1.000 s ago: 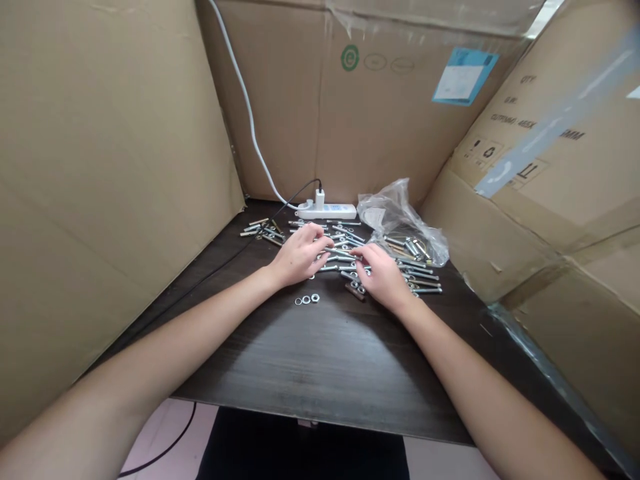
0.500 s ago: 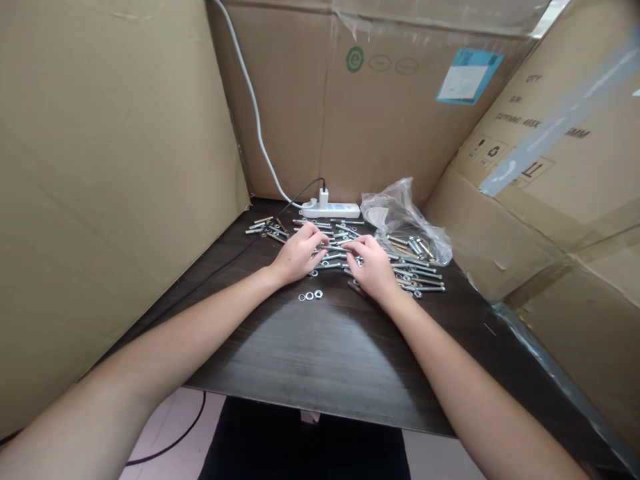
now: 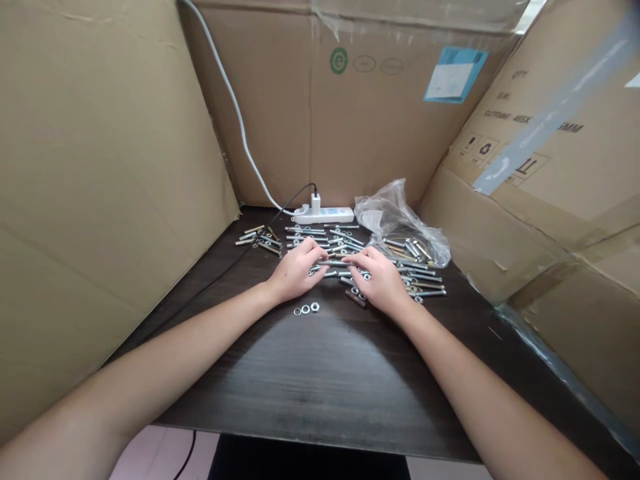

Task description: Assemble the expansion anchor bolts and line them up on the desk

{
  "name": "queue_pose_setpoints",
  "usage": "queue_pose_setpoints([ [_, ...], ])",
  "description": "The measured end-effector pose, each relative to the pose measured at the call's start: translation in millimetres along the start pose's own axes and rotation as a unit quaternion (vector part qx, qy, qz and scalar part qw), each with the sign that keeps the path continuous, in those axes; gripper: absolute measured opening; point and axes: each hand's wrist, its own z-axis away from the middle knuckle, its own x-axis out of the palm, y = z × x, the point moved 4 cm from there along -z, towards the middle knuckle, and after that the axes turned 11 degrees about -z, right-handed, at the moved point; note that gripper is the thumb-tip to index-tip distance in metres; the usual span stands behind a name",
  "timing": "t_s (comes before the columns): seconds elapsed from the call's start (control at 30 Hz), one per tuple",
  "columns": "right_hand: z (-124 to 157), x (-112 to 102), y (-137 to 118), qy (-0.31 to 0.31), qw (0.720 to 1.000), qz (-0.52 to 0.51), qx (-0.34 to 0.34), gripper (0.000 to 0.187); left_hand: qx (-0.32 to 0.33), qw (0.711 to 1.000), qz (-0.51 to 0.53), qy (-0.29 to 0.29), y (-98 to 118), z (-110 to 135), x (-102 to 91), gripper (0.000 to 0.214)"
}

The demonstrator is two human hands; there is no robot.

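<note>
A long metal bolt (image 3: 334,263) lies level between my hands, over the middle of the spread of hardware. My left hand (image 3: 295,272) pinches its left end with thumb and fingers. At the other end, the fingertips of my right hand (image 3: 376,275) close on it. Close in front of my left hand, a hex nut (image 3: 315,307), a flat washer (image 3: 305,309) and a thinner ring (image 3: 297,311) sit in a row. Several bolts with nuts and washers lie around and partly under both hands. Beside my right hand is a short brown piece (image 3: 356,299), its kind unclear.
A white power strip (image 3: 330,215) with a plugged-in adapter (image 3: 315,202) stands at the back. Right of it lies a clear plastic bag (image 3: 395,213) near more hardware. A black cable (image 3: 215,275) crosses the dark table (image 3: 300,380) on the left. Cardboard walls (image 3: 270,120) enclose three sides.
The view has shifted, so the table and hands appear slightly lower. Both hands keep their hold on the bolt, with hardly any movement relative to the table.
</note>
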Motion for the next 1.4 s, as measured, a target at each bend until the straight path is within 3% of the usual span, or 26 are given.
queue_pose_setpoints([
  [0.47,-0.2,-3.1,-2.8,0.019,1.000,0.008,-0.001,0.020,0.061,0.995,-0.079,0.030,13.8,-0.7,-9.3,0.012],
  [0.77,6.8,22.8,-29.6,0.028,0.998,-0.045,0.016,0.041,0.065,0.991,-0.112,0.040,16.3,-0.2,-11.6,0.016],
  [0.97,6.3,16.5,-28.8,0.026,0.997,-0.073,0.016,0.037,0.081,0.989,-0.115,0.037,17.8,-0.4,-12.6,0.016],
  [1.17,5.7,15.6,-27.9,0.016,0.996,-0.088,0.020,0.024,0.128,0.976,-0.152,0.086,22.0,1.6,-13.8,0.015],
  [1.4,5.1,14.2,-19.9,0.012,0.966,-0.231,0.114,0.014,0.140,0.977,-0.144,0.075,28.1,2.3,-13.1,0.015],
])
